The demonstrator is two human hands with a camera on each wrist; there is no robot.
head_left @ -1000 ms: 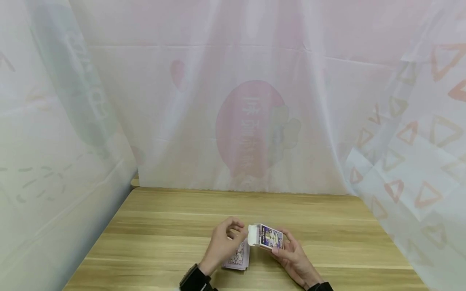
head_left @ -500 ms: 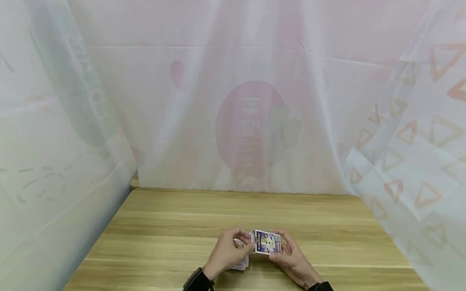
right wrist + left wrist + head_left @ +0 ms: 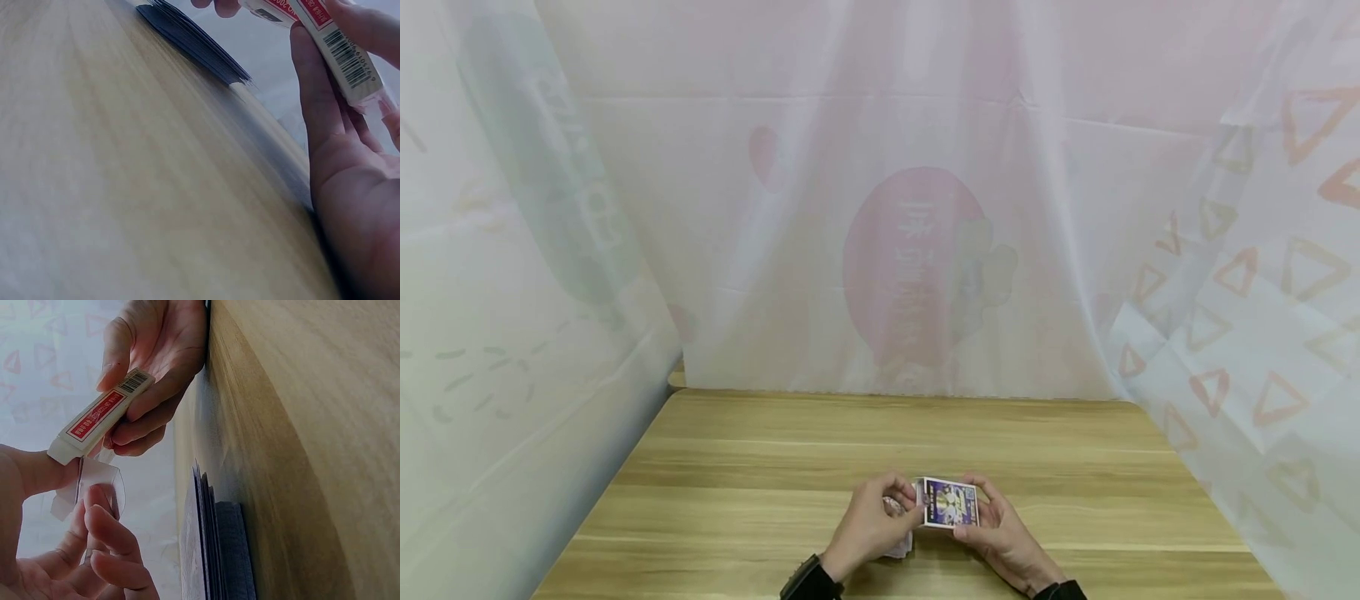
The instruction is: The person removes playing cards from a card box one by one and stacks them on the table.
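Observation:
A small card box with a purple picture face is held just above the wooden table near its front edge. My right hand grips the box from the right, fingers curled under it and thumb on top. My left hand pinches the box's left end. In the left wrist view its thumb presses on the end of the box, and a bit of clear film hangs by the curled fingers. A stack of playing cards lies on the table under the left hand.
Thin printed sheets hang close behind and on both sides of the table. The card stack is slightly fanned and lies flat on the wood. Bare wood stretches from the hands to the back edge.
The box's white end flap stood open a second ago; my left hand has moved right onto that end and the flap no longer shows. The box now lies flatter and lower.

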